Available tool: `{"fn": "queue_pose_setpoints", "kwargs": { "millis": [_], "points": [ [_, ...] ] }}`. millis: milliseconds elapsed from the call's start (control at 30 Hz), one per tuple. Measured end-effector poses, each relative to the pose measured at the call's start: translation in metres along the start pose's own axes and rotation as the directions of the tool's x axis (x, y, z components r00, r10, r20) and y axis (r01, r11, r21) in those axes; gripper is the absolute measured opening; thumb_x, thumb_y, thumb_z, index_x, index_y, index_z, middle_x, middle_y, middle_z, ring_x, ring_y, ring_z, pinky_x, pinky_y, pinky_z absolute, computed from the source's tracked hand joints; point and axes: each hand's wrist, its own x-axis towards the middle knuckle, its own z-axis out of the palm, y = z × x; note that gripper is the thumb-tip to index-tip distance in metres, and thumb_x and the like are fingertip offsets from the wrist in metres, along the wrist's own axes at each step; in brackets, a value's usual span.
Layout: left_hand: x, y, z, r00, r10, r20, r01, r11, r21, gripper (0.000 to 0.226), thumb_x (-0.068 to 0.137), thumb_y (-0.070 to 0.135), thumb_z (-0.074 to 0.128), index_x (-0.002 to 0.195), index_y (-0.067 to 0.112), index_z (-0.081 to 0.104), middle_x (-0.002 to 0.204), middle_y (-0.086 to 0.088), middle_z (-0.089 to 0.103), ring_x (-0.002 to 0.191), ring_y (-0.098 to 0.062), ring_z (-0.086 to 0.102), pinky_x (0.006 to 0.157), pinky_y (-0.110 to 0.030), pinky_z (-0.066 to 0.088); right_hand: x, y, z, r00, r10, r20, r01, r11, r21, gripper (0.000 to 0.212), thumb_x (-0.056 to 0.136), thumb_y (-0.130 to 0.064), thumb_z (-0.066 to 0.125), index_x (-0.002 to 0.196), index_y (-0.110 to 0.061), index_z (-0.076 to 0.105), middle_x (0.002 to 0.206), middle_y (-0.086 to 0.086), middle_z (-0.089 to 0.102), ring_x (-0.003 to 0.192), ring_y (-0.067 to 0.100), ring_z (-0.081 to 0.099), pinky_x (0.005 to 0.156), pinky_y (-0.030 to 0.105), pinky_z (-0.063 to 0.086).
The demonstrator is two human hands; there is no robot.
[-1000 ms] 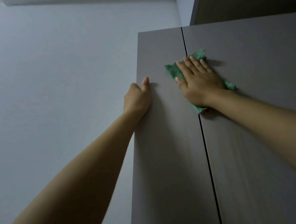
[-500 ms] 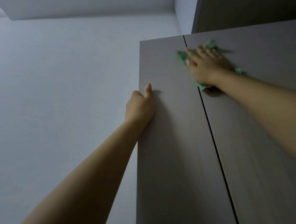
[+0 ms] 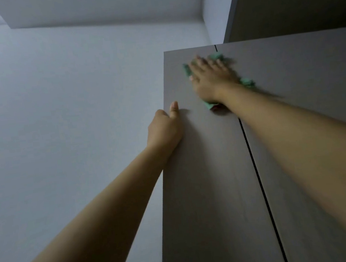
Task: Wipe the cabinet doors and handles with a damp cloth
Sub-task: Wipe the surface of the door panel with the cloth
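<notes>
Seen from below, looking up tall grey-brown wood-grain cabinet doors (image 3: 205, 180). Right hand (image 3: 210, 77) high on the left door, near its top edge, fingers spread flat and pressing a crumpled green damp cloth (image 3: 246, 81) against the panel; nothing pinched, cloth trapped under palm and fingers, edges showing past fingertips, thumb side and wrist. Some motion blur on hand and cloth. Cloth overlapping the thin dark vertical seam (image 3: 258, 175) between left and right doors.

Left hand (image 3: 165, 129) lower down, wrapped round the left door's outer edge, thumb flat on the face, the other fingers hidden behind the edge; apparently bracing.

No handles visible. Pale wall (image 3: 68, 99) to the left.

Key relation: unwiped panel running long and vertical below the cloth, toward the body; right hand alone in contact with cloth. Likely next need: strokes downward along that axis, left hand's patch still to be covered.
</notes>
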Motion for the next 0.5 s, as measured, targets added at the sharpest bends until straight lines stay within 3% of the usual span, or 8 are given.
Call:
{"fn": "queue_pose_setpoints", "kwargs": {
  "millis": [67, 133, 300, 333, 433, 500],
  "points": [
    [-0.001, 0.002, -0.001, 1.000, -0.006, -0.002, 0.006, 1.000, 0.000, 0.045, 0.102, 0.048, 0.025, 0.098, 0.008, 0.046, 0.102, -0.010, 0.051, 0.093, -0.026, 0.047, 0.073, -0.029, 0.028, -0.019, -0.028, 0.006, 0.980, -0.196, 0.023, 0.195, 0.981, 0.019, 0.052, 0.103, -0.037, 0.012, 0.152, -0.027, 0.001, 0.160, -0.006, -0.006, 0.146, 0.016, -0.006, 0.118, 0.037, -0.006],
    [-0.003, 0.003, -0.001, 1.000, -0.003, 0.002, 0.003, 1.000, 0.006, 0.045, 0.102, 0.048, 0.025, 0.099, 0.008, 0.046, 0.098, -0.008, 0.047, 0.091, -0.024, 0.044, 0.074, -0.030, 0.028, -0.027, -0.018, 0.009, 0.969, -0.249, 0.009, 0.248, 0.968, 0.028, 0.051, 0.103, -0.038, 0.012, 0.152, -0.029, 0.002, 0.159, -0.009, -0.004, 0.146, 0.013, -0.005, 0.117, 0.037, -0.005],
    [-0.006, 0.001, -0.001, 1.000, -0.006, 0.020, 0.006, 1.000, -0.013, 0.045, 0.102, 0.048, 0.025, 0.096, 0.008, 0.044, 0.096, -0.008, 0.047, 0.088, -0.024, 0.042, 0.073, -0.031, 0.028, 0.006, 0.017, 0.002, 0.995, 0.096, 0.014, -0.096, 0.995, 0.019, 0.052, 0.102, -0.038, 0.010, 0.152, -0.027, 0.002, 0.160, -0.006, -0.002, 0.147, 0.018, -0.003, 0.118, 0.038, -0.004],
    [-0.006, 0.001, -0.002, 1.000, -0.009, 0.022, 0.010, 1.000, -0.013, 0.044, 0.102, 0.048, 0.026, 0.096, 0.008, 0.044, 0.095, -0.007, 0.047, 0.088, -0.024, 0.042, 0.073, -0.031, 0.028, 0.004, 0.004, 0.003, 0.997, 0.073, 0.002, -0.073, 0.997, 0.010, 0.052, 0.102, -0.038, 0.010, 0.152, -0.028, 0.002, 0.160, -0.006, -0.002, 0.147, 0.019, -0.003, 0.118, 0.039, -0.004],
    [-0.007, 0.001, -0.003, 1.000, 0.002, 0.014, -0.002, 1.000, -0.024, 0.041, 0.102, 0.047, 0.025, 0.095, 0.010, 0.043, 0.091, -0.002, 0.045, 0.088, -0.019, 0.041, 0.073, -0.029, 0.026, -0.022, -0.032, 0.009, 0.974, -0.228, -0.005, 0.228, 0.974, 0.018, 0.049, 0.103, -0.037, 0.013, 0.151, -0.035, 0.004, 0.159, -0.011, -0.002, 0.147, 0.015, -0.003, 0.117, 0.039, -0.005],
    [-0.008, 0.002, -0.002, 1.000, 0.006, 0.021, -0.005, 1.000, -0.028, 0.038, 0.103, 0.045, 0.025, 0.097, 0.011, 0.042, 0.094, -0.002, 0.043, 0.089, -0.017, 0.040, 0.075, -0.027, 0.027, -0.036, -0.022, 0.011, 0.945, -0.328, -0.002, 0.328, 0.944, 0.035, 0.048, 0.103, -0.037, 0.014, 0.150, -0.038, 0.005, 0.159, -0.014, -0.001, 0.146, 0.012, -0.003, 0.117, 0.037, -0.004]
  ]
}}
